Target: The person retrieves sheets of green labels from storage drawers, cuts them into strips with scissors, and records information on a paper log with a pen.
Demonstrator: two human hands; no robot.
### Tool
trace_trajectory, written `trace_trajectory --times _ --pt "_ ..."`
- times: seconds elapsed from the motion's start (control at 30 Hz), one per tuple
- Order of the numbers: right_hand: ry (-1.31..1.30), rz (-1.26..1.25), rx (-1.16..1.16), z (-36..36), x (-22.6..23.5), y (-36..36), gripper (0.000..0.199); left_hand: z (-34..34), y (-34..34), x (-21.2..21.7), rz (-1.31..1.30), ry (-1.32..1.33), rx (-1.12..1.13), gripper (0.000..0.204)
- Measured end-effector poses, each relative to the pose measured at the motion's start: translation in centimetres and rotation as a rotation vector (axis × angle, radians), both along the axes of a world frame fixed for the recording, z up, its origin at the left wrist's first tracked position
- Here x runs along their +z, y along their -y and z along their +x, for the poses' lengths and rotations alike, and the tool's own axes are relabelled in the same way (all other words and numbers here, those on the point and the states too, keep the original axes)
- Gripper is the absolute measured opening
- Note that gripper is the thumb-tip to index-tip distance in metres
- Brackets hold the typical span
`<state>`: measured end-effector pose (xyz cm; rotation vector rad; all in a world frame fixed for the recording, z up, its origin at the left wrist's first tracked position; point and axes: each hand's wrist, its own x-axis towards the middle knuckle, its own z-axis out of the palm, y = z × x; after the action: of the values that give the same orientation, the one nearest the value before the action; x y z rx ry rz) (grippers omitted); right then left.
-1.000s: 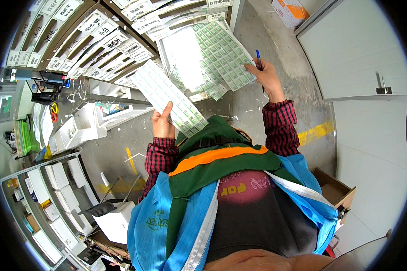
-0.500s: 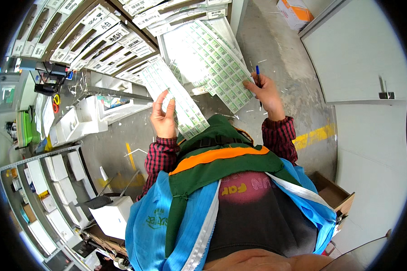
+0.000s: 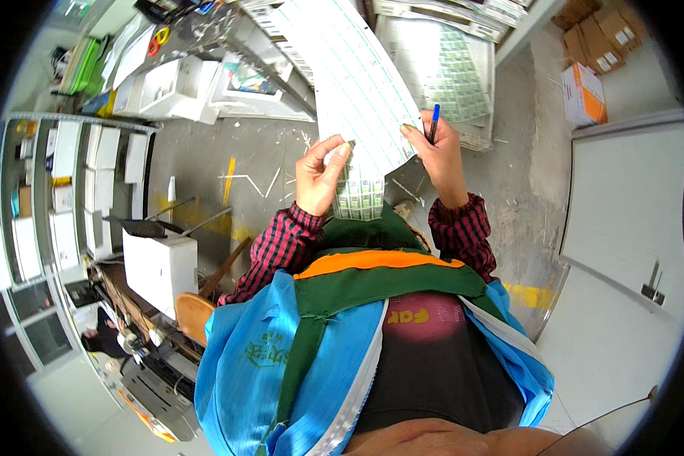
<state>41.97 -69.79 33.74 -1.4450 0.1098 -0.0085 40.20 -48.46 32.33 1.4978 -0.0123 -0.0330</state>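
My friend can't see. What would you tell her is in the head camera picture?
Seen from above, a person holds a long sheet of small green-and-white labels in both hands. The left hand pinches its lower end, and the right hand grips the edge along with a blue pen. More label sheets lie on the grey floor beyond.

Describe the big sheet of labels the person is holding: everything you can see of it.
The label sheet is a large, thin, flexible white sheet, paper by its look, printed with a dense grid of small green-edged rectangles. It runs from the hands up and away toward the picture's top. The left hand pinches its lower left edge, where the end bends down below the fingers; the right hand, which also holds a blue pen, grips the lower right edge.
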Motion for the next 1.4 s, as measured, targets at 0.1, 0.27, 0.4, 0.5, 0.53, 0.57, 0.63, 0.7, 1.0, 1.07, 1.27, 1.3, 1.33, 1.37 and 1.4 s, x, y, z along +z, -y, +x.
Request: trace_trajectory --times 0.1,0.27,0.4,0.5,0.53,0.57,0.63,0.7,1.0,1.07,1.27,1.3,1.33,1.37,1.4 --pt "0.080 0.022 0.054 1.4 -1.9 -2.5 0.008 0.4 -1.5 -1.1 -0.095 0.015 0.059 0.016" --pt "0.087 -0.013 0.077 1.0 0.3 -8.5 0.008 0.2 -6.8 -1.1 -0.127 0.058 0.158 0.012" --pt "0.058 -0.043 0.120 1.2 0.6 -15.2 0.008 0.1 -13.7 -0.8 -0.175 -0.002 0.223 0.013" --pt "0.069 -0.066 0.162 2.0 -0.5 -20.1 0.009 -0.1 -18.4 -1.7 -0.208 0.010 0.286 0.016" --pt "0.079 -0.066 0.178 2.2 -0.7 -22.0 0.010 -0.4 -20.1 -1.8 -0.228 0.011 0.302 0.017" --pt "0.068 -0.060 0.201 2.3 -0.7 -24.0 0.010 -0.8 -21.7 -1.8 -0.246 0.014 0.319 0.018" --pt "0.057 -0.040 0.261 2.6 -0.6 -28.9 0.011 -1.8 -25.9 -2.3 -0.286 0.022 0.377 0.021" --pt "0.065 -0.030 0.346 3.5 -1.5 -32.7 0.011 -2.6 -29.1 -2.2 -0.353 0.027 0.429 0.021" --pt "0.063 -0.021 0.688 4.8 -4.2 -47.9 0.013 -6.4 -39.8 -3.1 -0.345 0.057 0.783 0.027" --pt "0.059 0.028 0.769 5.3 -6.0 -50.9 0.016 -6.1 -41.3 -3.1 -0.392 0.117 0.866 0.029" --pt "0.157 -0.148 1.128 9.6 -4.3 -57.5 0.019 -4.0 -47.9 -4.8 -0.405 0.156 1.020 0.027" --pt "0.209 -0.145 1.079 11.5 -4.8 -58.8 0.023 -3.2 -49.3 -4.6 -0.409 0.165 1.031 0.026" --pt "0.259 -0.143 1.025 14.0 -5.3 -60.2 0.028 -2.0 -50.8 -4.4 -0.414 0.174 1.037 0.025" --pt "0.178 -0.290 0.991 16.7 -3.5 -61.1 0.040 -1.2 -52.6 -4.5 -0.409 0.177 1.040 0.024" --pt "0.135 -0.317 0.963 20.2 -3.6 -61.9 0.042 0.1 -54.2 -4.2 -0.422 0.187 1.022 0.023"
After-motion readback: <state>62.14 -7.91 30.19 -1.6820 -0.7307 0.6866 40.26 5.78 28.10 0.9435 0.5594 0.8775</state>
